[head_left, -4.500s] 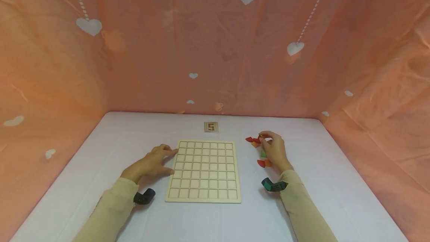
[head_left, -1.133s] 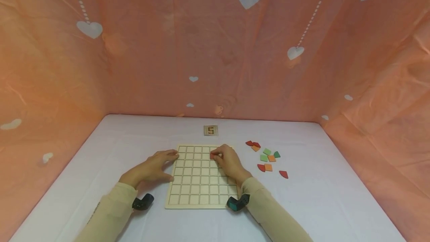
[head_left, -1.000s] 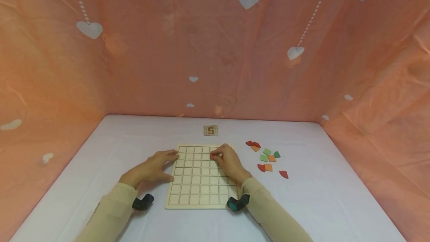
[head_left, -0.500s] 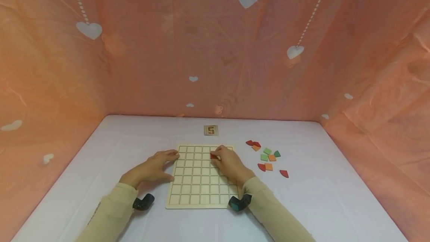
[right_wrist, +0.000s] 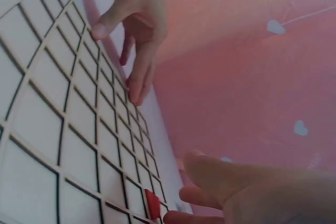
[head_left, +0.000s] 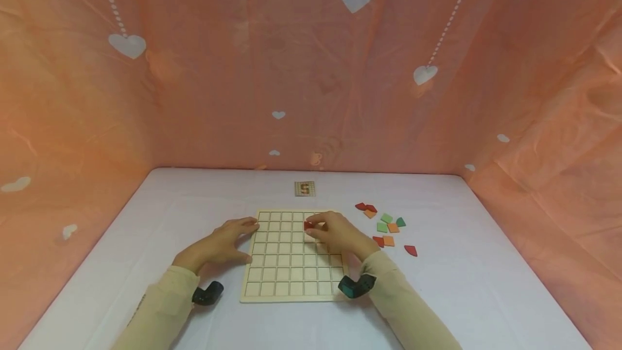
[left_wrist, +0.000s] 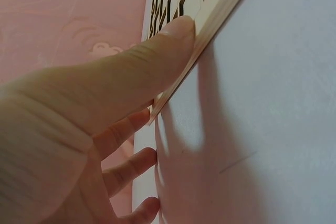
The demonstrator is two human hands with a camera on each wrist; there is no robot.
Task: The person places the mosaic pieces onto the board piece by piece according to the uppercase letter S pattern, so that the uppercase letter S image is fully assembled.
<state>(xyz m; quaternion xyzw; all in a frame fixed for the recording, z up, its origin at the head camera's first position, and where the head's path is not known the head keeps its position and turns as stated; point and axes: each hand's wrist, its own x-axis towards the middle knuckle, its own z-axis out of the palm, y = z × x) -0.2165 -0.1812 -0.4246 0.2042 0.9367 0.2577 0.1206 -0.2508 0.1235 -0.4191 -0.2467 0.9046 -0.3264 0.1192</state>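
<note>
A pale wooden grid board (head_left: 283, 273) lies on the white table. My left hand (head_left: 218, 242) reaches the board's left edge with fingers spread; its thumb (left_wrist: 173, 40) rests on the rim in the left wrist view. Over the upper right of the grid, my right hand (head_left: 337, 234) holds thumb and index finger apart around a small red piece (head_left: 308, 226). In the right wrist view this red piece (right_wrist: 152, 204) sits at a grid cell, fingertips (right_wrist: 170, 216) right beside it and the thumb raised away. Part of its shape is hidden by the fingers.
Right of the board lie several loose flat pieces: red quarter-circles (head_left: 411, 251), orange squares (head_left: 389, 241), light green squares (head_left: 382, 227) and a dark green piece (head_left: 400, 222). A small pattern card (head_left: 305, 188) lies behind the board. An orange curtain (head_left: 311, 96) encloses the table.
My right hand has come from the loose pieces to the board, where the red piece now lies. Over the last half second its wrist has shifted right. My left hand stays at the edge.
</note>
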